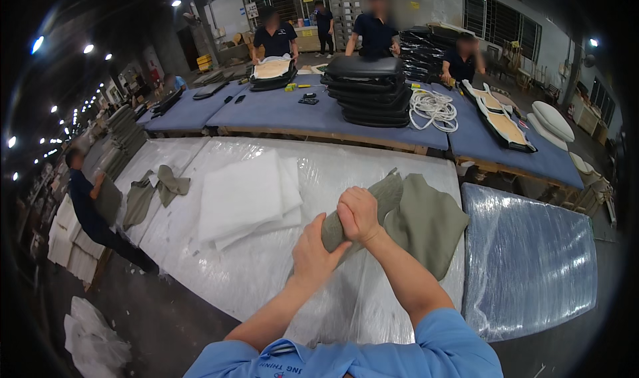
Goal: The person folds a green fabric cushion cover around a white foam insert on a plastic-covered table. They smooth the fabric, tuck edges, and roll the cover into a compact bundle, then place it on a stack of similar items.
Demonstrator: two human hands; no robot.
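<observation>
Together, left hand and right hand grip rolled green cloth; dark lettering marks the blue shirt.

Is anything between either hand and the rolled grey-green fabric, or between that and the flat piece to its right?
Nothing visible. The left hand and right hand both grip the rolled fabric directly. The flat piece lies right beside it, with no other object between; whether their edges touch is hard to tell.

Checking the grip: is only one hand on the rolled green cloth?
No, the left hand and right hand both grip the rolled cloth.
</observation>
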